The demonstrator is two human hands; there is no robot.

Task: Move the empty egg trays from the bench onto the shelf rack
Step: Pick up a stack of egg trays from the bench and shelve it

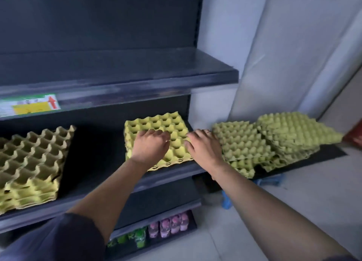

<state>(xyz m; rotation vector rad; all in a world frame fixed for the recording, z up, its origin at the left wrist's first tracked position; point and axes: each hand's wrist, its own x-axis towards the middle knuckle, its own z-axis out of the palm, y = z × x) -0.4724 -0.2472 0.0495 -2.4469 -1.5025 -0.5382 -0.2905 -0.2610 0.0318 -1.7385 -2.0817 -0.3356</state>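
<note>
While my left hand (pixel 149 145) rests on the stack of yellow-green moulded pulp egg trays (pixel 172 127) on the middle shelf of the dark metal shelf rack (pixel 137 88), its fingers bend down into the cups; whether they grip, I cannot tell. My right hand (pixel 203 146) lays loosely straight fingers against that stack's right edge. Right of the rack, more upturned trays (pixel 274 139) lie heaped on the low black bench (pixel 331 153).

Light: dim on my side, brighter off the right wall (pixel 274 45).
Shadows: shelf rack (pixel 117 80) insides went near black.
Blur: everything soft, my sleeve (pixel 58 239) smeared.
Edges: shelf lines bowed.
</note>
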